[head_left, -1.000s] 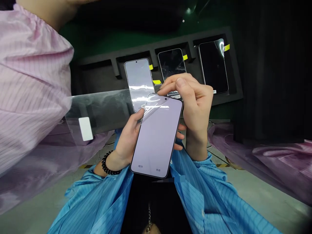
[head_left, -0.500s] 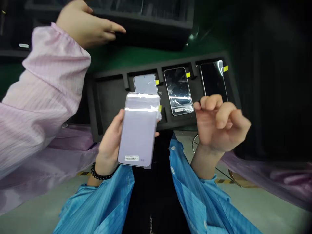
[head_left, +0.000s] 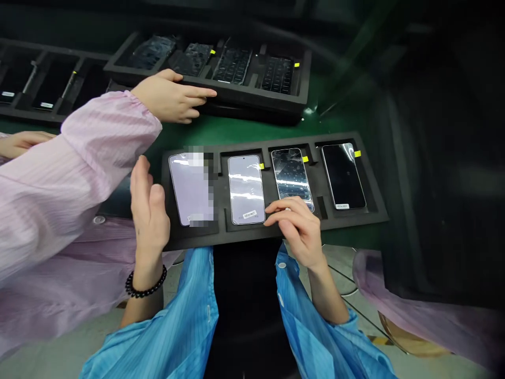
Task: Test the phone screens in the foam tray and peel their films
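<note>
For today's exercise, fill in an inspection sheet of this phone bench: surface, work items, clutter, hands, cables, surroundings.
Surface: green bench top.
Work items: black foam tray with four phones; leftmost phone screen lit, rightmost phone dark.
Clutter: second tray of parts behind.
Hands: left hand open, beside the tray's left edge; right hand empty, fingertips on the tray's front.
Cables: nothing seen.
Surroundings: co-worker's hand, pink sleeve, on the second tray.

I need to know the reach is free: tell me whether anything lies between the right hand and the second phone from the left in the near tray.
Nothing visible does: the right hand has its fingers beside the phone.
</note>
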`<state>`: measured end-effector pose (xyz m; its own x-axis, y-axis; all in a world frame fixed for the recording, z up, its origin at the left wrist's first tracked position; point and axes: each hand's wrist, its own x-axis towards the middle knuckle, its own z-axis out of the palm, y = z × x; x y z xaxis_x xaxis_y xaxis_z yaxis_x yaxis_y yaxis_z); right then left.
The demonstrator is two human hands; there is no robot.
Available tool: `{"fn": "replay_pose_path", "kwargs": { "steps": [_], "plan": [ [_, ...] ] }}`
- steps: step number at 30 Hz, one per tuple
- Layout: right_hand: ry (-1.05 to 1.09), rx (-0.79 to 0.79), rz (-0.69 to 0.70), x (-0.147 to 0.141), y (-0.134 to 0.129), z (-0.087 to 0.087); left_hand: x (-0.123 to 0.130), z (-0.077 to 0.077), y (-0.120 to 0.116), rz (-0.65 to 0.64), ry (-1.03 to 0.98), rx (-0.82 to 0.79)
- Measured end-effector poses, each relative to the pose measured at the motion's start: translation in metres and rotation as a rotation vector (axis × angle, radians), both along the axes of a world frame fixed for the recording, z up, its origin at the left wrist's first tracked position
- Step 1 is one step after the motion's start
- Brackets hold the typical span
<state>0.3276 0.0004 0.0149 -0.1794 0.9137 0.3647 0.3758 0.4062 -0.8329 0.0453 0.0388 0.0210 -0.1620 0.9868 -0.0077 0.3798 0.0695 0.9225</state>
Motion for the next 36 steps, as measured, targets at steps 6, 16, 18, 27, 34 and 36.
{"fn": "replay_pose_path", "kwargs": {
  "steps": [6, 16, 18, 27, 34, 36],
  "plan": [
    [-0.402, 0.303, 0.113, -0.014, 0.008, -0.014, -0.018, -0.031, -0.064, 0.003, 0.581, 0.388],
    [-0.654, 0.294, 0.214, -0.016, 0.008, -0.014, -0.037, -0.076, -0.099, -0.096, 0.550, 0.218],
    [-0.642, 0.284, 0.209, -0.015, 0.008, -0.014, -0.040, -0.075, -0.100, -0.079, 0.522, 0.231],
    [-0.627, 0.299, 0.210, -0.014, 0.009, -0.015, -0.060, -0.100, -0.117, -0.115, 0.403, 0.033],
    [-0.644, 0.201, 0.190, -0.008, 0.001, -0.027, -0.069, -0.112, -0.127, -0.111, 0.313, -0.069],
    [-0.575, 0.107, 0.204, -0.005, -0.003, -0.035, -0.068, -0.111, -0.123, -0.089, 0.292, -0.074]
  ]
}}
